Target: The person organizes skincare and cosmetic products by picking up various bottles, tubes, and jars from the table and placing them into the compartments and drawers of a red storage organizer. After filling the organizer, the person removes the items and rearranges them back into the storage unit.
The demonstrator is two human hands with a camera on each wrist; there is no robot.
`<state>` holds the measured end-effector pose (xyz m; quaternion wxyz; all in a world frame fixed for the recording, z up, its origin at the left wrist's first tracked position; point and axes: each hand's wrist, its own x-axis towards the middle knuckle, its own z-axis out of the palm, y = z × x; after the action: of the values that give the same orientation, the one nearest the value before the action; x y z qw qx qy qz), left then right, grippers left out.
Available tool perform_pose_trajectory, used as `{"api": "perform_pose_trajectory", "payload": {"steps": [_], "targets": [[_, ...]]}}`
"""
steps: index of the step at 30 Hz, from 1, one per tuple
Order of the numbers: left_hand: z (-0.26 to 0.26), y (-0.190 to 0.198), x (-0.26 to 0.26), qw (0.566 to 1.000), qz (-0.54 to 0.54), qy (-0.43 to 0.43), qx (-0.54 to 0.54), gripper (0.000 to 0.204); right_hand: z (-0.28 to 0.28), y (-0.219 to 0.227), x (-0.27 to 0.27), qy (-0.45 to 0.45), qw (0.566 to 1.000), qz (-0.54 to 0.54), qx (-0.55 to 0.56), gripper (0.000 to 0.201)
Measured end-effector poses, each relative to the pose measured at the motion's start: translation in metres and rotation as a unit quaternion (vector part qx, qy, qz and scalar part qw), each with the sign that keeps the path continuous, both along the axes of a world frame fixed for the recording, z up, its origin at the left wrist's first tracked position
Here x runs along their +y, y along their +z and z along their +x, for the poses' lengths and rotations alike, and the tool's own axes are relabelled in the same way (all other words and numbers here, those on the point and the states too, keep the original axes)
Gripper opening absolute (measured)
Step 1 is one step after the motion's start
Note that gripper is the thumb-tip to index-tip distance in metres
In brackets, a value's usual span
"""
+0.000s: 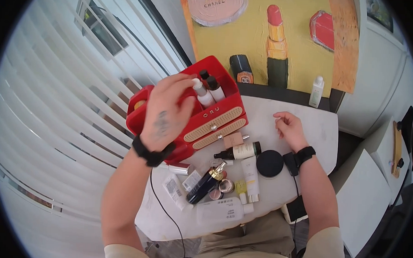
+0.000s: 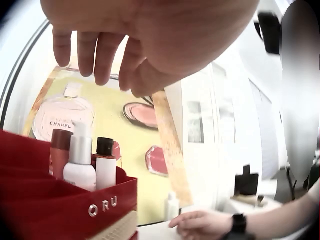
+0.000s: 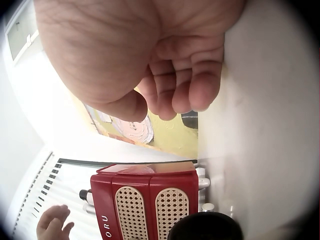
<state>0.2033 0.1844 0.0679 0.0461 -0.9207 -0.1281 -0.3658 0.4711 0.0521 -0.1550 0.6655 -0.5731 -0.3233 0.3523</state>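
Observation:
My left hand [image 1: 168, 109] hovers over the red organizer box [image 1: 221, 109], its fingers loosely bent and holding nothing. In the left wrist view its fingertips hang above and behind the bottles. Inside the box stand a white pump bottle [image 1: 204, 93] and a black-capped bottle [image 1: 215, 89], with a darker bottle [image 2: 61, 150] beside them. My right hand [image 1: 290, 129] rests on the white table [image 1: 310, 116], fingers loosely curled and holding nothing. A round black compact [image 1: 269, 163] lies near its wrist.
Several cosmetics lie at the table's front, among them a dark blue pump bottle [image 1: 207, 184], a white tube [image 1: 250, 179] and a clear bottle [image 1: 221, 210]. Behind stands a painted makeup picture [image 1: 247, 34], with a small white bottle [image 1: 316, 92] before it. White blinds [image 1: 55, 99] hang left.

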Motion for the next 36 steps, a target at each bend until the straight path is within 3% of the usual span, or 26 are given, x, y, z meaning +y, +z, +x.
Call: {"api": "perform_pose_trajectory", "payload": {"steps": [2, 3, 6, 9, 10, 12, 16, 18, 22, 24, 25, 27, 29, 31, 36], "targets": [[-0.039, -0.006, -0.004, 0.99, -0.116, 0.063, -0.052, 0.031, 0.001, -0.003, 0.001, 0.0, 1.0, 0.001, -0.009, 0.022], [-0.062, -0.018, -0.001, 0.935, -0.322, 0.049, -0.14, 0.025, 0.0, -0.001, 0.001, -0.003, 1.0, -0.007, -0.012, 0.021], [-0.128, -0.054, 0.004, 0.858, -0.432, 0.086, -0.264, 0.023, 0.002, -0.006, 0.002, 0.003, 1.0, 0.001, -0.022, 0.021], [-0.187, -0.115, 0.012, 0.694, -0.606, 0.079, -0.382, 0.023, 0.0, -0.003, 0.0, -0.005, 1.0, -0.014, -0.022, 0.02], [-0.203, -0.138, 0.014, 0.69, -0.607, 0.077, -0.386, 0.023, 0.001, -0.002, 0.0, -0.011, 1.0, -0.015, -0.024, 0.02], [-0.228, -0.178, 0.017, 0.574, -0.654, 0.113, -0.48, 0.025, 0.002, -0.001, -0.001, -0.013, 0.999, -0.016, -0.031, 0.021], [-0.249, -0.221, 0.022, 0.516, -0.661, 0.101, -0.536, 0.027, 0.005, -0.006, 0.0, -0.031, 0.999, 0.005, -0.034, 0.023], [-0.256, -0.238, 0.026, 0.457, -0.679, 0.058, -0.572, 0.025, 0.005, -0.006, 0.001, -0.035, 0.999, 0.009, -0.032, 0.022], [-0.255, -0.237, 0.026, 0.443, -0.682, 0.049, -0.58, 0.025, 0.0, -0.004, 0.002, -0.037, 0.999, -0.003, -0.031, 0.023], [-0.255, -0.236, 0.022, 0.493, -0.691, 0.018, -0.528, 0.028, 0.0, -0.004, 0.005, -0.012, 0.997, -0.036, -0.066, 0.024], [-0.255, -0.236, 0.022, 0.484, -0.692, 0.015, -0.536, 0.028, -0.002, -0.002, 0.007, 0.009, 0.994, -0.065, -0.091, 0.026], [-0.253, -0.237, 0.021, 0.515, -0.688, 0.015, -0.511, 0.025, -0.001, 0.004, 0.011, 0.039, 0.985, -0.109, -0.126, 0.028], [-0.251, -0.235, 0.022, 0.506, -0.688, 0.012, -0.519, 0.024, -0.006, 0.025, 0.015, 0.066, 0.973, -0.153, -0.163, 0.03], [-0.251, -0.233, 0.023, 0.501, -0.689, 0.01, -0.524, 0.024, -0.015, 0.044, 0.023, 0.139, 0.938, -0.234, -0.213, 0.036], [-0.25, -0.23, 0.022, 0.502, -0.695, 0.022, -0.515, 0.022, -0.034, 0.067, 0.053, 0.256, 0.866, -0.288, -0.318, 0.043]]}}
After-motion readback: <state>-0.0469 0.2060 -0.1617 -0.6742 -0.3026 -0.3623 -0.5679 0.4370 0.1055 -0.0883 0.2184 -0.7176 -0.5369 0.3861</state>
